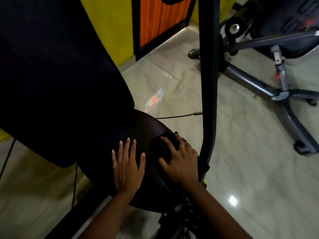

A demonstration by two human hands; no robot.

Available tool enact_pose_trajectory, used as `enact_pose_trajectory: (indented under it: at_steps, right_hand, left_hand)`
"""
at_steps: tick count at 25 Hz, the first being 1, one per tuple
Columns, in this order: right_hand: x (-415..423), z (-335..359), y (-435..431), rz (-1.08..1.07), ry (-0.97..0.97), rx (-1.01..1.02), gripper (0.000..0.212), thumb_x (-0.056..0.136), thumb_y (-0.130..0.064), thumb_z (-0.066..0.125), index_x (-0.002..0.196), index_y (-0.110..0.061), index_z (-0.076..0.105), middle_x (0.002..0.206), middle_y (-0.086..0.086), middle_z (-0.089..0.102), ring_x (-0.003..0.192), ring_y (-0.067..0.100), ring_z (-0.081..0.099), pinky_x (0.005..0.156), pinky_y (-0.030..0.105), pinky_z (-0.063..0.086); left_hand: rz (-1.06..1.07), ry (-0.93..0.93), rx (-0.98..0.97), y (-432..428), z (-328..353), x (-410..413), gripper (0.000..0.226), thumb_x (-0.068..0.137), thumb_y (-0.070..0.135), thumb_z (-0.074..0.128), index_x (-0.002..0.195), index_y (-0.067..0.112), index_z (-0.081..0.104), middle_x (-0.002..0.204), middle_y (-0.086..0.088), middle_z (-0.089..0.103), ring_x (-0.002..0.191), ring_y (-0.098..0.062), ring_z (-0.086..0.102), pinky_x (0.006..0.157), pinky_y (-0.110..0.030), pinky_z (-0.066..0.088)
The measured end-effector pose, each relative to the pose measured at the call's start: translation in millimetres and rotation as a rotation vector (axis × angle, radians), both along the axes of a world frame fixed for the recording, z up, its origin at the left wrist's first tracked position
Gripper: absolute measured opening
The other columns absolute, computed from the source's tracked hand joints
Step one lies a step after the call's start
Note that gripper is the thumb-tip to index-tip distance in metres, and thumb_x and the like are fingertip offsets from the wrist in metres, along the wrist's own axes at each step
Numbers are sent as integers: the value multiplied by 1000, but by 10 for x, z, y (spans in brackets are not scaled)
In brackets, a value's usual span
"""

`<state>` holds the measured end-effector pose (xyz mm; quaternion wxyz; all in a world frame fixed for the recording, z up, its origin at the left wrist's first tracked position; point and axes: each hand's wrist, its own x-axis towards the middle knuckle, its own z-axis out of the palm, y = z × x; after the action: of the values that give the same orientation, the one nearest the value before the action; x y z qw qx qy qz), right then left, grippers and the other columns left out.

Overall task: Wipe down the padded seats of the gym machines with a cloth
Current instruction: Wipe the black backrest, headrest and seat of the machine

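the dark cloth (159,150) lies bunched near the right edge of the padded seat (138,128). the right hand (181,163) presses down on it, fingers spread over the bunch. just beside it, the left hand (127,168) rests flat on the seat's middle, fingers apart and holding nothing. a black frame post (207,83) rises past the seat's right edge, and the backrest pad (60,83) overhangs its far left.

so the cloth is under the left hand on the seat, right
Not quite: the cloth is under the right hand on the seat. The left hand lies flat on bare padding beside it. The head view shows this.
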<state>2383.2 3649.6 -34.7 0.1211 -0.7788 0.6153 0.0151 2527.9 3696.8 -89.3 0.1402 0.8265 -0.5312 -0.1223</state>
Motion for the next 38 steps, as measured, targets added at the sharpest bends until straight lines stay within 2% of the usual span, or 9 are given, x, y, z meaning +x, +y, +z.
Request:
enact_pose_trajectory:
  at_steps: [3,6,8,14,17,23,30,33,38]
  right_hand:
    - [-39,-93,-480,-204,-64,160,60,84,-58,42,141,-42,28,143,8,36,122,35,43,99,44,34]
    - [-291,-231,-776,-411,-445,488,52,88,-51,48,138,-39,38,139,10,49,123,34,48,103,39,37]
    - [-519,-258,-631,-491,-575,520,50,87,-47,51,136,-40,41,137,7,52,123,29,49,103,37,38]
    - [-351,-202,778,-705,-744,-7,72,70,-58,45,139,-44,32,144,3,34,129,21,38,104,32,34]
    - [-172,-141,876,-702,-679,-102,71,70,-59,42,138,-38,38,145,6,32,131,23,32,104,32,30]
    - [-415,-147,-146,-528,-454,189,56,84,-44,54,137,-42,36,137,10,41,119,36,48,96,40,40]
    - [-536,-236,834,-72,-328,-140,65,81,-56,41,142,-44,24,155,8,16,140,31,23,112,43,24]
    - [-687,-259,931,318,-165,-258,66,81,-56,44,143,-43,23,152,10,20,135,33,26,108,46,26]
    - [-590,-146,683,878,73,-348,87,66,-58,65,143,-45,26,151,9,27,130,38,33,96,55,40]
  left_hand:
    - [-166,-42,-3,160,48,-162,72,93,59,16,139,12,45,148,-9,40,140,-27,31,114,-48,15]
    - [-221,-56,-18,238,74,-291,73,94,58,8,140,14,43,148,-7,40,140,-25,29,113,-47,15]
    - [-220,-75,-54,217,57,-295,65,95,53,16,140,14,44,148,-7,40,140,-25,29,113,-47,15]
    - [-208,-79,-72,220,12,-284,62,89,43,29,142,14,42,149,-7,39,141,-26,29,114,-49,14]
    - [-205,-74,-97,226,2,-286,62,89,42,29,142,14,41,150,-8,38,141,-26,28,114,-50,15]
    - [-199,-79,-146,211,-30,-293,60,89,42,28,140,14,45,148,-8,40,140,-27,31,114,-49,16]
    - [-101,135,-242,345,-5,-303,60,93,42,23,138,11,46,148,-8,40,142,-20,24,118,-38,9]
    - [162,380,-381,818,80,-568,59,91,45,30,139,11,43,150,-3,35,142,-12,18,118,-24,3]
    - [868,877,-392,1183,256,-882,54,97,42,40,146,22,31,153,-4,28,139,-21,31,105,-32,31]
